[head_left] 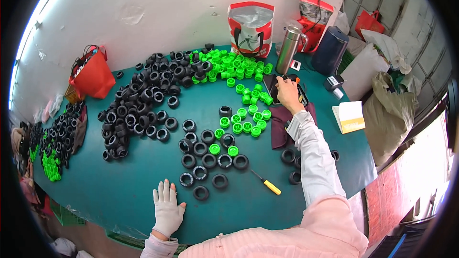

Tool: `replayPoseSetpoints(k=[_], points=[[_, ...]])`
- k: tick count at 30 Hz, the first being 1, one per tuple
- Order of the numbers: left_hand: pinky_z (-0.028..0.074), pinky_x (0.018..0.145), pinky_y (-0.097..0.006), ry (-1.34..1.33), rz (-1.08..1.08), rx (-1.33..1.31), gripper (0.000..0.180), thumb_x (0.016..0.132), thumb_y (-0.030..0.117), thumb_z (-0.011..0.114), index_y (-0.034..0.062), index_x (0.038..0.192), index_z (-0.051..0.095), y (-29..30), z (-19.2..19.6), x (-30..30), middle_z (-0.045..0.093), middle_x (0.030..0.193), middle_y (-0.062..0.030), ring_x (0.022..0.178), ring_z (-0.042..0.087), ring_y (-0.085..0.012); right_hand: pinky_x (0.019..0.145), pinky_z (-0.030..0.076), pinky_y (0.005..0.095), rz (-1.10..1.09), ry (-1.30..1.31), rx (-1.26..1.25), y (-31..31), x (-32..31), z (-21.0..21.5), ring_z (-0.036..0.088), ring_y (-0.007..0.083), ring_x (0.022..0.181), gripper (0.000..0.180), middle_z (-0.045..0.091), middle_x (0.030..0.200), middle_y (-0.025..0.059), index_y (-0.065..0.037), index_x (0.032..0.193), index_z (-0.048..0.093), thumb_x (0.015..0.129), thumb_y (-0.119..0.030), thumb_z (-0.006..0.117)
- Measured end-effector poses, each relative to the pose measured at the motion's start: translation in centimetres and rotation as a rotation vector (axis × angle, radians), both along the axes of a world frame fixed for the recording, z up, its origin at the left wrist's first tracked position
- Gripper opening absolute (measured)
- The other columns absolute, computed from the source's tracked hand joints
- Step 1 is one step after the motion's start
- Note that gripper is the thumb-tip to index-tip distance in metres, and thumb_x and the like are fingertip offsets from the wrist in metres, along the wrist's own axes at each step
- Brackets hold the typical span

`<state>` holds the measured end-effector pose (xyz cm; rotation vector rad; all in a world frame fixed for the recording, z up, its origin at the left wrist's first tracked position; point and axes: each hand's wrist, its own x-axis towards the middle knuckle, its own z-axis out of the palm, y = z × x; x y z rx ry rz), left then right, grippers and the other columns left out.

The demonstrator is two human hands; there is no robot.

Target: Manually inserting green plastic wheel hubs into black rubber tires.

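My left hand (168, 209), in a pale glove that leaves the fingertips bare, lies flat on the green tabletop (134, 186) with its fingers stretched out. The arm on the right reaches far across the table. There my right hand (288, 91) has its fingers curled down over a dark, flat tray-like item (271, 86); what they grip is hidden. Loose black toy tyres (209, 161) and bright green wheel hubs (246, 127) lie between the hands. A yellow-handled screwdriver (271, 186) rests nearer me, and a maroon cloth (279, 131) lies beneath my right forearm.
Heaps of black tyres (143, 95) and green hubs (234, 62) fill the back. A steel flask (289, 50), a dark blue jug (330, 50) and a patterned bag (252, 28) stand behind. A red bag (93, 76) is at left, an open notebook (349, 117) at right.
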<state>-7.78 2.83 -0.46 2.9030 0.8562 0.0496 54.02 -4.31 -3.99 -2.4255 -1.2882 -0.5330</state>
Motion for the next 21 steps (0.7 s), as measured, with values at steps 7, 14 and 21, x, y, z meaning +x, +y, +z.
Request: replayPoseSetpoints(k=[7,14,21], points=[[0.035,0.113,-0.057,-0.089,-0.080,-0.006,0.070,0.081,0.026,0.079,-0.0070,0.136,0.052,1.6,1.4,-0.2,0.047,0.146,-0.0279,0.135,0.044,-0.0473,0.083,0.055,0.0492,0.237,0.453,0.118,-6.4,-13.5,3.8,0.069,0.0406,0.098,0.027,0.071,0.103,0.0212,-0.005,0.114,0.067,0.093,-0.022,0.064],[0.039,0.114,-0.052,-0.044,-0.196,0.024,0.096,0.063,0.041,0.093,-0.0014,0.140,0.053,9.7,1.9,0.8,0.044,0.151,-0.0287,0.139,0.043,-0.0467,0.081,0.054,0.0432,0.290,0.540,-0.272,-12.3,-27.3,4.9,0.069,0.0310,0.092,0.055,0.067,0.107,0.0106,-0.005,0.131,0.056,0.086,-0.028,0.080],[0.037,0.117,-0.053,0.154,-0.207,-0.025,0.109,0.066,0.052,0.091,-0.0021,0.149,0.045,11.0,0.8,1.7,0.037,0.158,-0.0311,0.146,0.036,-0.0476,0.087,0.054,0.0432,0.252,0.430,-0.313,-12.7,-27.7,3.5,0.067,0.0339,0.101,0.050,0.063,0.114,0.0130,-0.005,0.129,0.057,0.089,-0.029,0.077]])
